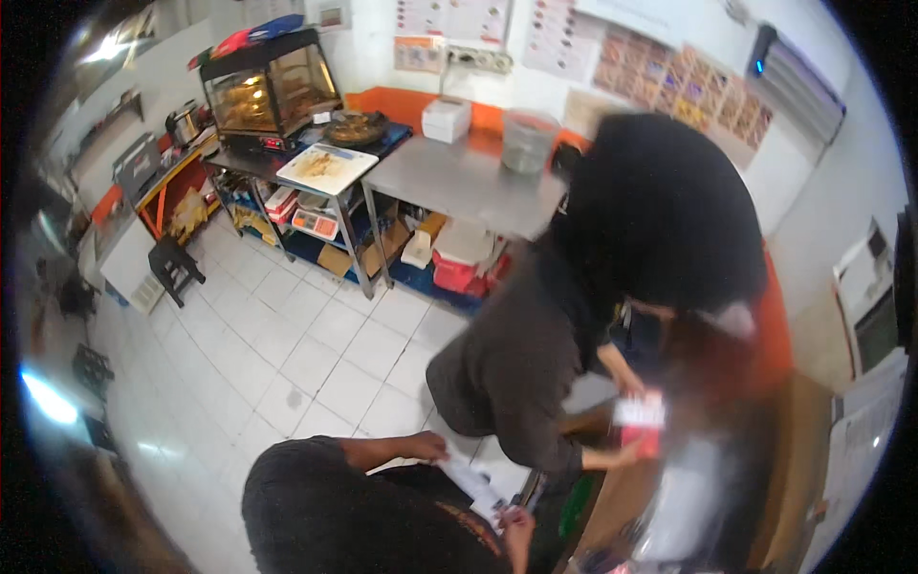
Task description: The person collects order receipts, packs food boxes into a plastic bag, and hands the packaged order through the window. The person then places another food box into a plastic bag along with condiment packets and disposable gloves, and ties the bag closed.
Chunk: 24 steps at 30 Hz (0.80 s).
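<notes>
White paper strip (467,478) on the near side of the steel table (459,182), well apart from it, stretched between the wearer's two hands. Bending between the strip and that table is a co-worker (535,354) in dark clothes. Left of the table, on a lower stand, is a glass-sided display cabinet (258,55); a white cutting board (359,172) sits just beside the table's left end. A clear bucket (526,143) rests at the back of the table. Well to the near right of it, the co-worker holds a red and white packet (641,421). The left hand (426,446) is nearly closed, pinching the strip's end nearer the table; the right hand (517,521) has its fingers drawn together on the farther end. The strip looks light, limp and easily torn or creased, so a gentle fingertip pinch at both ends suits it.
</notes>
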Available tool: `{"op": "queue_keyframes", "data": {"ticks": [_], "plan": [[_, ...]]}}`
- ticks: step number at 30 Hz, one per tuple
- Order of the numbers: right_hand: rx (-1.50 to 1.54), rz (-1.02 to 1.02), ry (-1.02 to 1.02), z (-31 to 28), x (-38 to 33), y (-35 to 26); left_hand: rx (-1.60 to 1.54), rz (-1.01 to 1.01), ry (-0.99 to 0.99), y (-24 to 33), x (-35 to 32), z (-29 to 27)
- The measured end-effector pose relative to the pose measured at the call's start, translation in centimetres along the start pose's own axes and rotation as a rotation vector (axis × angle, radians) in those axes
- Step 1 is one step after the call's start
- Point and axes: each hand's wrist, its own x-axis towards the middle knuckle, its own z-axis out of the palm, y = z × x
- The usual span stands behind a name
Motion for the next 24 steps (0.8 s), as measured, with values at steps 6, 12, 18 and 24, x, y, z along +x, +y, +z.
{"op": "queue_keyframes", "data": {"ticks": [6,12,18,24], "plan": [[0.216,-0.055,-0.067,12.2,1.6,2.3,-0.493,-0.264,0.060,-3.8,-8.4,-10.1],[0.259,0.037,0.092,20.2,3.9,-5.5,-0.709,-0.193,0.118,-4.6,-4.3,-18.6],[0.163,0.207,0.025,27.2,17.4,-8.7,-0.498,-0.153,0.146,-8.3,-0.2,-29.6],[-0.103,0.111,-0.328,39.3,30.4,-13.8,0.274,0.365,0.855,-6.3,1.5,-39.2]]}}
